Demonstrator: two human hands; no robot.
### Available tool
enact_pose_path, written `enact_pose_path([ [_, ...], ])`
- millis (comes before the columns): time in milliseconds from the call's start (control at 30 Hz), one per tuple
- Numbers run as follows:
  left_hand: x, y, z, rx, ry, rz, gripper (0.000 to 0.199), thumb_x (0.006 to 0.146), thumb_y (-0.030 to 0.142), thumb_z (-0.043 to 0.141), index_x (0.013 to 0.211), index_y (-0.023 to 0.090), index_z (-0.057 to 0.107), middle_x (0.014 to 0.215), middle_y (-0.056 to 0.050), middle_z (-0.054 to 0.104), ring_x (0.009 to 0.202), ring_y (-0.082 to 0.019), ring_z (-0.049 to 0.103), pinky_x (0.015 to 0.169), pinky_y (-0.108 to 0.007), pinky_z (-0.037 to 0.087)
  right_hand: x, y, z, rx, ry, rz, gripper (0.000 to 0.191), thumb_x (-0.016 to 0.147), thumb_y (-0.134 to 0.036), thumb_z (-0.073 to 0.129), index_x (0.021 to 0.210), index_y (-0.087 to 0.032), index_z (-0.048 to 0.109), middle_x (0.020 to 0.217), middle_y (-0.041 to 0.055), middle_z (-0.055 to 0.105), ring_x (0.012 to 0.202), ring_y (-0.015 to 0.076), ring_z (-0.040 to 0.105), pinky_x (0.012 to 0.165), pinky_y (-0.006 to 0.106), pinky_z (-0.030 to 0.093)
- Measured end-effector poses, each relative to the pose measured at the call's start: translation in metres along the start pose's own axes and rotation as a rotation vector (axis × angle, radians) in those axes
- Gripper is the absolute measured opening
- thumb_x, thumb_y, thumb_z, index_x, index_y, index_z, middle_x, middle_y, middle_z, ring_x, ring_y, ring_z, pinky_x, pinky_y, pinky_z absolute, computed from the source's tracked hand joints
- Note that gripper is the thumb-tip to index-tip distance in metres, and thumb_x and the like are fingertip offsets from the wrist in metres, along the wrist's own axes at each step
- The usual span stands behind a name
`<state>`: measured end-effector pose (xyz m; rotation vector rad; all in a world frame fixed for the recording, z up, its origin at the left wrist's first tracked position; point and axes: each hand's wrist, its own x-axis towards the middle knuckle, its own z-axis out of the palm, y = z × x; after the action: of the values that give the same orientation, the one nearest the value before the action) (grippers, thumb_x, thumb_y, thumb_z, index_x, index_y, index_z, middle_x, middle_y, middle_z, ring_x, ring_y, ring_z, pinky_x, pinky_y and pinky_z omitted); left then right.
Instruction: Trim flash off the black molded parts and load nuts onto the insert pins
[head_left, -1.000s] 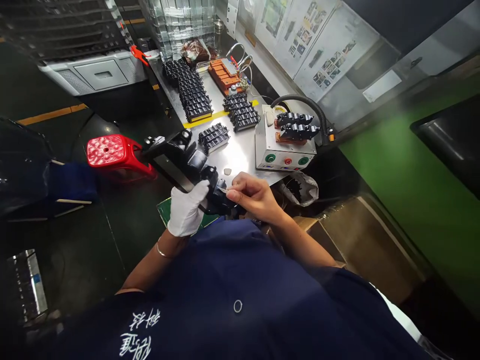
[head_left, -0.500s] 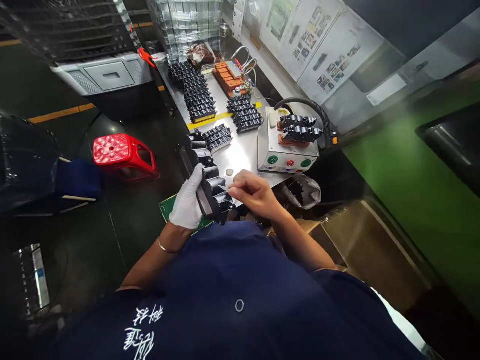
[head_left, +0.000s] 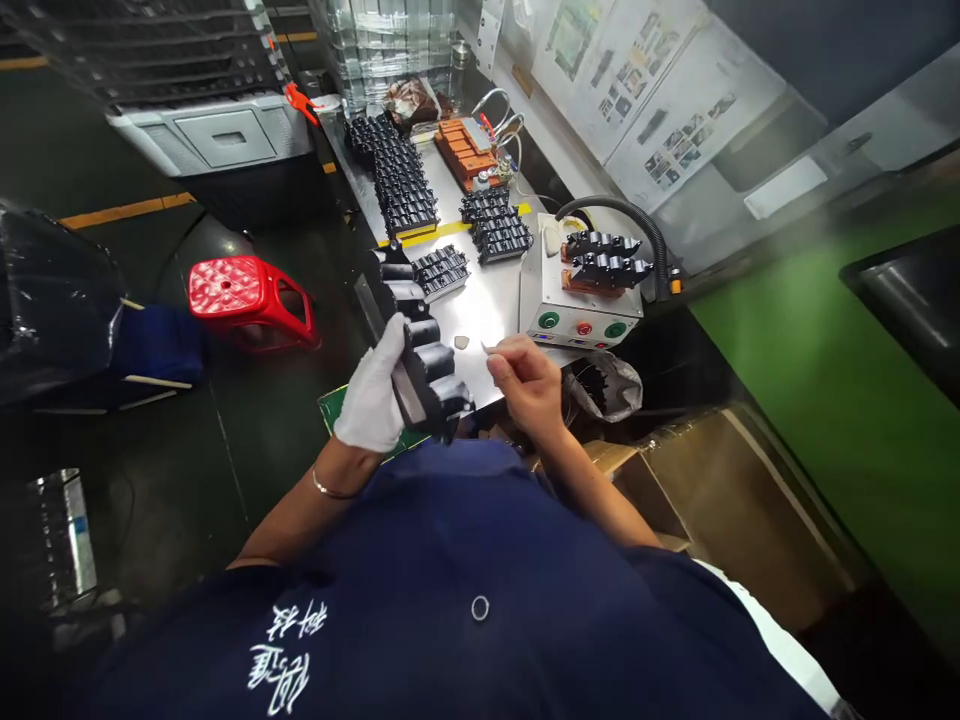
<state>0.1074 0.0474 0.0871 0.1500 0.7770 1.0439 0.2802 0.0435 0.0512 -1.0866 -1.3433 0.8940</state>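
Observation:
A long black ribbed part (head_left: 431, 365) is gripped in my left hand (head_left: 373, 395), which wears a white glove and has its thumb over the part's edge. My bare right hand (head_left: 529, 385) is just right of the part, not touching it, with thumb and forefinger pinching a small thin light-coloured piece (head_left: 487, 349). What that piece is, I cannot make out. A small pale lump (head_left: 461, 342) lies on the metal table (head_left: 484, 310) between the hands. Beyond the held part, a small group of black ribbed parts (head_left: 441, 271) rests on the table.
More black parts stand in rows (head_left: 405, 185) and in a block (head_left: 499, 228). An orange fixture (head_left: 465, 150) with hoses is at the back. A white control box (head_left: 574, 318) with buttons stands right. A red stool (head_left: 244, 300) is left, a cardboard box (head_left: 742, 500) lower right.
My right hand has moved right, away from the black part, with the thin piece still pinched. The part in my left hand has shifted only slightly.

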Motion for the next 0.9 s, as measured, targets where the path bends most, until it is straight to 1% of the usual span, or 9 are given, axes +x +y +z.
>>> enact_pose_path([
  [100, 0.008, 0.000, 0.002, -0.040, 0.019, 0.169, 0.027, 0.084, 0.046, 0.069, 0.086, 0.020, 0.065, 0.068, 0.002, 0.066, 0.058, -0.011, 0.065, 0.064, -0.024, 0.059, -0.004, -0.007, -0.002, -0.042, -0.043, -0.022, 0.030, 0.086, -0.051, 0.064, 0.086, -0.021, 0.065, 0.079, 0.0016, 0.059, 0.066, 0.0116, 0.050, 0.059, 0.027, 0.040],
  [200, 0.013, -0.003, 0.003, -0.057, 0.056, 0.195, 0.024, 0.084, 0.044, 0.070, 0.085, 0.020, 0.066, 0.071, 0.002, 0.068, 0.065, -0.011, 0.067, 0.070, -0.024, 0.059, -0.005, -0.011, -0.004, -0.121, -0.175, 0.008, 0.033, 0.085, -0.053, 0.063, 0.080, -0.020, 0.065, 0.068, -0.0006, 0.057, 0.059, 0.0107, 0.046, 0.056, 0.027, 0.038],
  [300, 0.012, -0.008, 0.004, -0.073, 0.050, 0.205, 0.021, 0.085, 0.040, 0.069, 0.086, 0.020, 0.067, 0.074, 0.001, 0.070, 0.070, -0.012, 0.069, 0.074, -0.024, 0.059, -0.002, -0.011, -0.005, -0.134, -0.211, 0.016, 0.038, 0.088, -0.052, 0.060, 0.070, -0.019, 0.061, 0.064, -0.0003, 0.057, 0.059, 0.0109, 0.046, 0.057, 0.028, 0.038],
  [400, 0.009, -0.011, 0.006, -0.096, 0.054, 0.166, 0.015, 0.090, 0.031, 0.064, 0.085, 0.018, 0.067, 0.077, -0.001, 0.072, 0.073, -0.012, 0.071, 0.076, -0.024, 0.060, 0.001, -0.010, -0.006, -0.116, -0.200, 0.032, 0.040, 0.087, -0.055, 0.060, 0.068, -0.019, 0.058, 0.064, -0.0006, 0.055, 0.059, 0.0105, 0.046, 0.057, 0.027, 0.038],
  [567, 0.003, -0.008, 0.002, 0.001, 0.073, -0.028, 0.019, 0.093, 0.024, 0.055, 0.090, 0.013, 0.070, 0.083, -0.006, 0.075, 0.075, -0.016, 0.073, 0.079, -0.030, 0.061, -0.002, -0.010, -0.008, -0.124, -0.275, 0.069, 0.043, 0.086, -0.061, 0.058, 0.074, -0.020, 0.059, 0.063, -0.0021, 0.052, 0.059, 0.0105, 0.044, 0.057, 0.026, 0.037],
  [633, 0.000, -0.007, -0.004, 0.044, 0.039, -0.030, 0.019, 0.089, 0.026, 0.060, 0.090, 0.012, 0.072, 0.082, -0.007, 0.075, 0.075, -0.019, 0.074, 0.077, -0.032, 0.062, -0.007, -0.012, -0.009, -0.087, -0.290, 0.114, 0.046, 0.089, -0.064, 0.049, 0.084, -0.020, 0.060, 0.067, -0.0022, 0.052, 0.060, 0.0106, 0.045, 0.058, 0.026, 0.038],
  [700, -0.005, -0.006, -0.012, 0.094, -0.010, -0.014, 0.019, 0.078, 0.026, 0.072, 0.091, 0.012, 0.073, 0.086, -0.007, 0.076, 0.076, -0.021, 0.074, 0.075, -0.033, 0.063, -0.014, -0.016, -0.010, -0.034, -0.278, 0.170, 0.043, 0.094, -0.061, 0.042, 0.090, -0.021, 0.058, 0.071, -0.0020, 0.053, 0.062, 0.0105, 0.045, 0.059, 0.025, 0.039],
  [800, -0.016, -0.010, -0.021, 0.152, -0.068, -0.003, 0.038, 0.061, 0.027, 0.088, 0.094, 0.014, 0.072, 0.093, -0.007, 0.077, 0.078, -0.024, 0.074, 0.070, -0.034, 0.064, -0.024, -0.023, -0.012, -0.015, -0.324, 0.188, 0.031, 0.095, -0.049, 0.050, 0.084, -0.020, 0.056, 0.070, -0.0023, 0.052, 0.061, 0.0097, 0.045, 0.057, 0.024, 0.039],
  [900, -0.024, -0.016, -0.024, 0.202, -0.098, -0.040, 0.047, 0.057, 0.034, 0.091, 0.095, 0.013, 0.072, 0.091, -0.009, 0.076, 0.076, -0.025, 0.074, 0.068, -0.036, 0.064, -0.032, -0.026, -0.014, 0.004, -0.396, 0.132, 0.024, 0.092, -0.040, 0.057, 0.081, -0.019, 0.059, 0.070, -0.0008, 0.056, 0.062, 0.0100, 0.049, 0.057, 0.025, 0.040],
])
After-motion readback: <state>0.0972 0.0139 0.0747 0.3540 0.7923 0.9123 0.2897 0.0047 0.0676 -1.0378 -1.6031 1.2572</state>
